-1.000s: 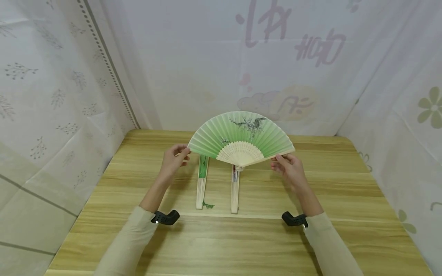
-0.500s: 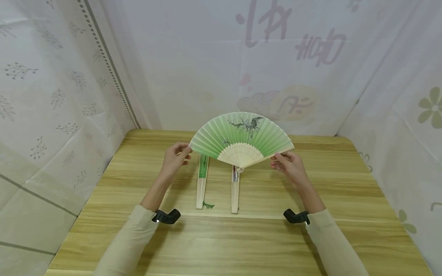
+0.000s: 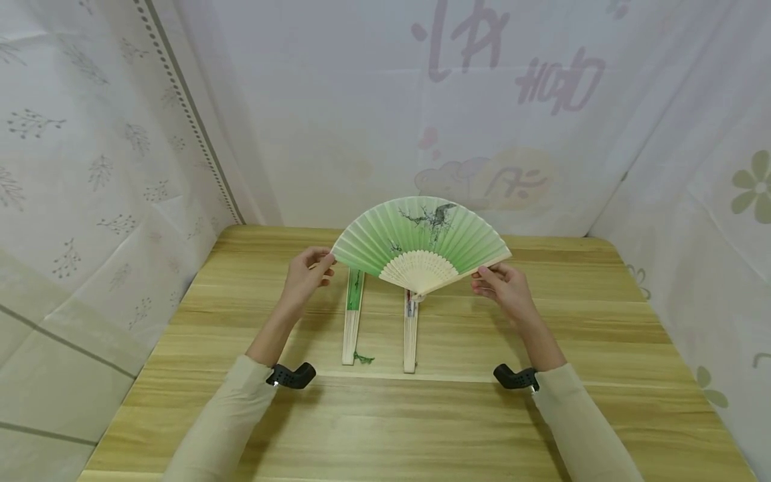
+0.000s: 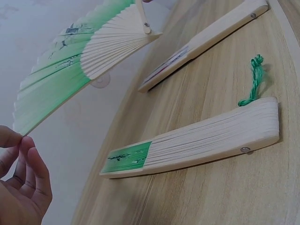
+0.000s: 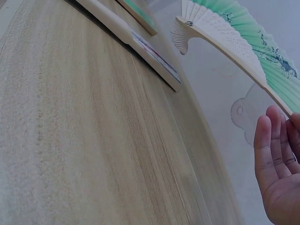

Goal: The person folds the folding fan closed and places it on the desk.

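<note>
A green folding fan (image 3: 421,231), spread wide with a dark branch-and-bird print, is held up above the far part of the table. My left hand (image 3: 306,278) pinches its left outer corner between thumb and fingertips, as the left wrist view also shows with the hand (image 4: 23,187) at the corner. On the other side my right hand (image 3: 506,289) pinches the right outer rib. Below lie two folded fans: one with green cloth and a green tassel (image 4: 255,79), the green-cloth fan (image 3: 352,318), and a fan with a whitish print (image 3: 410,335), partly hidden behind the spread fan.
The wooden table (image 3: 385,428) reaches back to a printed cloth backdrop (image 3: 337,100), with further cloth at both sides. A black wrist camera mount (image 3: 292,376) sits on the left wrist, and another black mount (image 3: 515,377) on the right.
The spread fan has dropped very slightly and its right edge has shifted a little inward, along with the right hand. Both folded fans lie where they were.
</note>
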Demonstrator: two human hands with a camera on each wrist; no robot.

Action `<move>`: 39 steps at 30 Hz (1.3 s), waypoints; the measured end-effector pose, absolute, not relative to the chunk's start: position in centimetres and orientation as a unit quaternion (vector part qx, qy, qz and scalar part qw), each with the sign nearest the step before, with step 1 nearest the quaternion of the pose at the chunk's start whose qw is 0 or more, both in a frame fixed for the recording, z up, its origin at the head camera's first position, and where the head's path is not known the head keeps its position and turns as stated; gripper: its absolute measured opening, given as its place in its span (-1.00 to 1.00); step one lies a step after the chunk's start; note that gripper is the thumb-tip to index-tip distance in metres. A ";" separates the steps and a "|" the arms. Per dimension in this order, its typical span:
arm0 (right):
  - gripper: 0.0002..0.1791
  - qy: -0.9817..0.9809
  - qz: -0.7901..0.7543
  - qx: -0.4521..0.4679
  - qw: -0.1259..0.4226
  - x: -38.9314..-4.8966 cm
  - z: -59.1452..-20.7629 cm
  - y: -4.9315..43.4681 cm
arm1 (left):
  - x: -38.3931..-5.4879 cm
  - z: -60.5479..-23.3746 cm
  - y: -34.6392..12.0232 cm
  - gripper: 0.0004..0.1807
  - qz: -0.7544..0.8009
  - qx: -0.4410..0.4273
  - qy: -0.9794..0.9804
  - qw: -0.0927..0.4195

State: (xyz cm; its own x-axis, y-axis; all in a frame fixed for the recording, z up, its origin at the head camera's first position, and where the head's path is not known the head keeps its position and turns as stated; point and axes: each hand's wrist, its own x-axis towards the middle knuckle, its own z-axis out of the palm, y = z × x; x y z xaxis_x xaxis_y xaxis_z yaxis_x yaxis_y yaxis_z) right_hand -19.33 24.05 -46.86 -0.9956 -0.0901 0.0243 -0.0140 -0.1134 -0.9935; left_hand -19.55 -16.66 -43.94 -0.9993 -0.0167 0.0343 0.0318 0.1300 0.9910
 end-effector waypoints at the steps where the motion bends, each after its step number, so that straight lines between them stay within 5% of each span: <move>1: -0.59 0.666 -0.745 -0.039 0.024 -19.3 -46.9 24.0 | -19.6 -43.9 -16.6 -0.65 -0.658 -0.007 -0.753 0.020; 39: -0.50 0.672 -0.739 -0.044 -0.014 -19.6 -46.3 23.3 | -20.4 -42.9 -15.0 -0.68 -0.659 -0.018 -0.752 0.026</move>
